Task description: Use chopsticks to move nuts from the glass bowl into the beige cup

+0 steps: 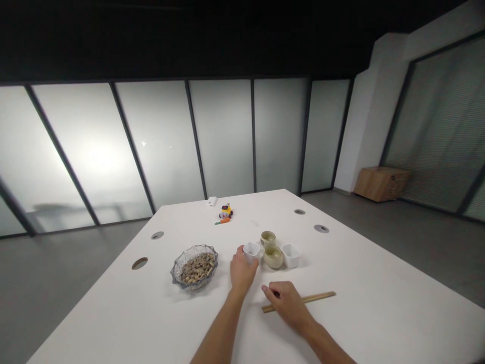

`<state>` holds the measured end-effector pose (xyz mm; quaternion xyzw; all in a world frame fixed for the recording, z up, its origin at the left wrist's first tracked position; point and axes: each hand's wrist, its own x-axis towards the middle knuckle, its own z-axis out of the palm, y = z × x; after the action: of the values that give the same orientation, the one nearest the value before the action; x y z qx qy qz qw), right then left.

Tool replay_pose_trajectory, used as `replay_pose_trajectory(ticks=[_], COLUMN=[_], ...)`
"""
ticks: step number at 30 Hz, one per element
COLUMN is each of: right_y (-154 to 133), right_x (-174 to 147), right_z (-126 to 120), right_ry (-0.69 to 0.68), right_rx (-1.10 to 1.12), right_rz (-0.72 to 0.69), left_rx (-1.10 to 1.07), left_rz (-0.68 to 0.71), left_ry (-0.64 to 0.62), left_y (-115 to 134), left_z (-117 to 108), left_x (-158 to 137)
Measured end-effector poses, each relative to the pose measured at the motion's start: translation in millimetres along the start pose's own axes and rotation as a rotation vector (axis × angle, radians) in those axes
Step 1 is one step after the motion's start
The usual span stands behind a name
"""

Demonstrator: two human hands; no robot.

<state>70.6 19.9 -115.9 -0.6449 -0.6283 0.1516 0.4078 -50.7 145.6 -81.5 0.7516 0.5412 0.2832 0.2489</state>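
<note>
My left hand [243, 268] is closed round a small white square cup [251, 251], thumb on its right side and fingers on its left. My right hand [288, 303] is curled with the thumb pressed to the fingers; a small dark spot shows between them, too small to name. Beneath or just behind this hand lies a pair of wooden chopsticks [320, 297] on the table. Two pale green teacups, a nearer one [273, 258] and a farther one [268, 237], stand right of the held cup. Beside them is a second white square cup [291, 256].
A glass bowl [176, 275] of sunflower seeds [197, 268] stands to the left. Farther back on the white table [151, 318] are a toy vehicle [226, 211], a toy carrot [223, 221] and a white device [211, 201]. Several round cable holes pierce the tabletop.
</note>
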Motion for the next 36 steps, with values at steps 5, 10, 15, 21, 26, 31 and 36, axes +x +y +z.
replay_pose_trajectory(ticks=[5, 10, 15, 21, 26, 31, 36], right_y=[0.2, -1.1, -2.6, -4.0, -2.0, -1.9, -4.4], right_x=[0.5, 0.4, 0.4, -0.2, -1.0, -2.4, -3.6], right_z=[0.0, -0.7, -1.9, -3.2, -2.1, -3.6, -6.1], right_ry=[-0.001, -0.003, -0.004, -0.028, -0.017, -0.023, -0.035], right_rx=[-0.008, -0.003, 0.003, -0.014, -0.025, -0.028, -0.034], right_rz=[-0.011, -0.014, -0.027, -0.005, -0.014, -0.022, -0.026], left_rx=[-0.003, -0.007, -0.015, -0.008, -0.01, -0.018, -0.015], left_rz=[0.001, -0.004, -0.007, -0.002, -0.002, 0.023, 0.027], left_ry=[-0.008, -0.012, -0.016, -0.015, -0.014, -0.005, -0.002], left_y=[0.8, 0.6, -0.6, -1.7, -2.1, -4.8, -5.1], left_z=[-1.0, -0.9, -0.1, 0.1, 1.0, 3.2, 3.7], left_x=[-0.8, -0.6, -0.3, -0.1, 0.4, 1.2, 1.3])
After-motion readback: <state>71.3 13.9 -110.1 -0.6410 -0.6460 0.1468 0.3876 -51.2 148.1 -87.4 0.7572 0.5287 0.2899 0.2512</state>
